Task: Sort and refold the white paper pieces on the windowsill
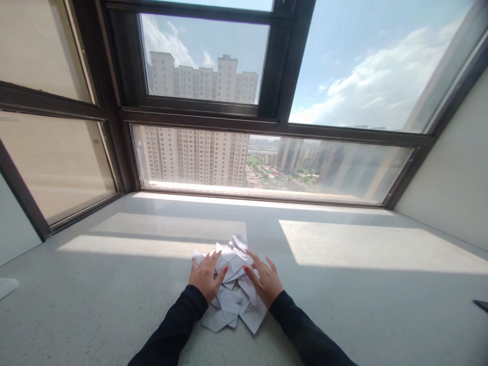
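Observation:
A loose heap of torn white paper pieces [231,300] lies on the pale speckled windowsill [114,305] in front of me. My left hand [208,277] rests over the heap's left side, fingers spread and touching the paper. On the opposite side, my right hand [265,279] lies against the pieces with its fingers apart. Neither hand grips a piece. Some of the paper is hidden beneath my palms and fingers. Several pieces stick up at the far end of the heap, between and beyond my fingertips.
Dark window frames [206,116] and glass panes border the sill at the back and left. A white wall [450,168] closes the right side. A white object [6,286] shows at the left edge, a small dark object [481,305] at the right edge. Sunlight patches cross the sill.

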`<control>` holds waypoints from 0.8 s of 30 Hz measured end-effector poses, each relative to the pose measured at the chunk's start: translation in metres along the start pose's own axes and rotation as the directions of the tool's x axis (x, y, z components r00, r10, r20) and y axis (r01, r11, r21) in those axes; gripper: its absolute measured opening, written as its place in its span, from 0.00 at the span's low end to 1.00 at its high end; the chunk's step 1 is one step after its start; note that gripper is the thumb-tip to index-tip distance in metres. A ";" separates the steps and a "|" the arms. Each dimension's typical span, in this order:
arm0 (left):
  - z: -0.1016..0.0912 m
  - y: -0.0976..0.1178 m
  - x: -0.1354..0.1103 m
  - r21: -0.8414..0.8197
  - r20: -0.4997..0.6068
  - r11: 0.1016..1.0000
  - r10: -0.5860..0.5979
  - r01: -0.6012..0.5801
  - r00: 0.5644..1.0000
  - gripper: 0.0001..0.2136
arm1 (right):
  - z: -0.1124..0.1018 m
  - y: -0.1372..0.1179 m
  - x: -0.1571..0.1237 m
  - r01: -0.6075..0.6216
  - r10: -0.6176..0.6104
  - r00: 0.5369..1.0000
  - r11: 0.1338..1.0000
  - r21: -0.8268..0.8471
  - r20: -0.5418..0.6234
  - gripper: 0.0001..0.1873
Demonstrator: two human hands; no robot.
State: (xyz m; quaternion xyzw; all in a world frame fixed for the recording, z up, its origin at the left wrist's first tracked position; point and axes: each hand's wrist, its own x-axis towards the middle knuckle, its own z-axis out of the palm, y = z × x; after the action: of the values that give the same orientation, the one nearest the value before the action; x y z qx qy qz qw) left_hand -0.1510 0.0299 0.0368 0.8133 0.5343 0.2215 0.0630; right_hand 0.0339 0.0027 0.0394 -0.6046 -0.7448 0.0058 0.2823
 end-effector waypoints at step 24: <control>0.002 0.000 0.003 -0.031 0.021 0.983 0.184 -0.183 0.983 0.21 | 0.011 0.014 0.027 -0.053 0.074 0.987 0.989 -0.140 0.145 0.24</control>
State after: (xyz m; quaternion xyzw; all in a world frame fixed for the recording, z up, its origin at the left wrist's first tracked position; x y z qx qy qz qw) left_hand -0.1494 0.0326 0.0358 0.8606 0.4531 0.2245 0.0603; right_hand 0.0389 0.0347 0.0362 -0.6438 -0.7428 0.0094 0.1836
